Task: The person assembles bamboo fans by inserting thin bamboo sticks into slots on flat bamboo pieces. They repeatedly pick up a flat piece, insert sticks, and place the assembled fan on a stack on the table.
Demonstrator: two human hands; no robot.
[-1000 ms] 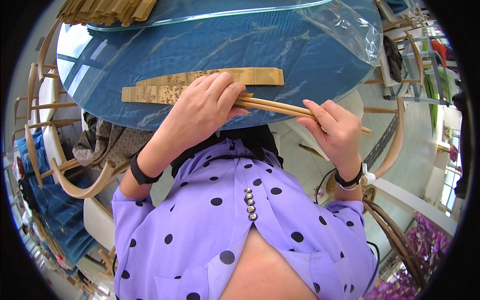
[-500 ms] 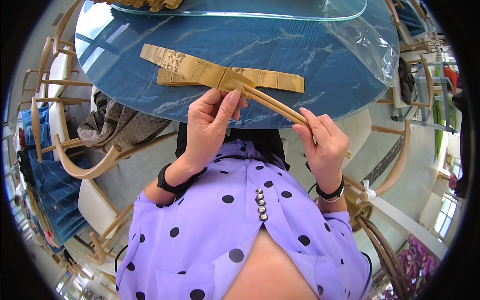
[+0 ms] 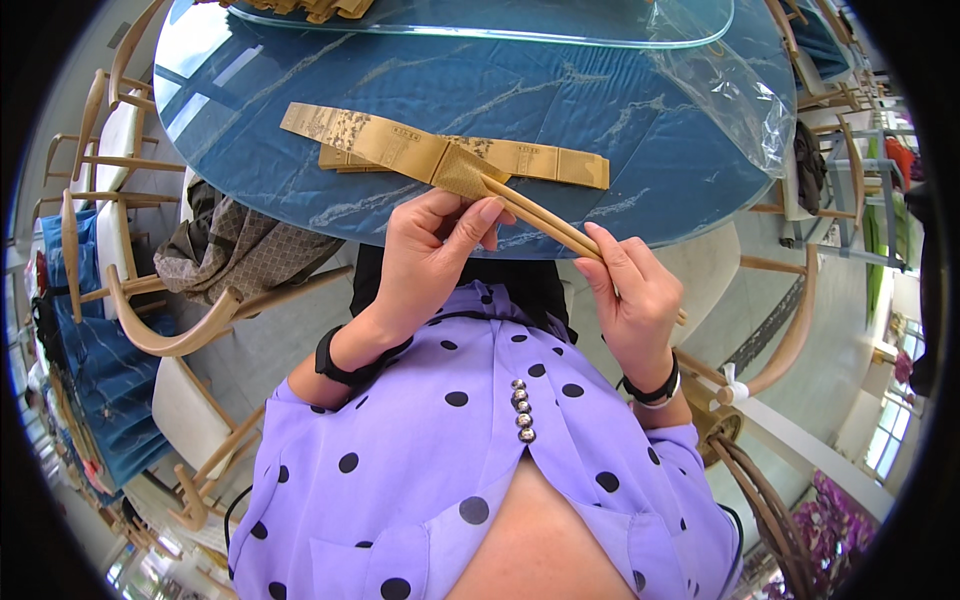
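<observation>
My left hand (image 3: 437,245) pinches the open end of a long brown paper chopstick sleeve (image 3: 375,140) between thumb and fingers. A pair of pale wooden chopsticks (image 3: 550,222) slants from the sleeve's mouth down to my right hand (image 3: 637,290), whose fingers are closed around them. The upper tips of the chopsticks are at the sleeve's opening; how deep they sit inside is hidden. Beneath the held sleeve, more flat paper sleeves (image 3: 560,165) lie in a low stack on the blue table.
The blue marble-patterned table (image 3: 480,90) carries a glass turntable (image 3: 600,40) with a pile of brown paper sleeves (image 3: 300,8) on it. Clear plastic wrap (image 3: 735,100) lies at the right. Wooden chairs (image 3: 170,340) stand around, one bearing a patterned grey-brown bag or cloth (image 3: 235,245).
My right hand and the chopsticks have shifted slightly left, toward the sleeve, and a longer part of the chopsticks looks covered. My left hand has moved slightly right and down.
</observation>
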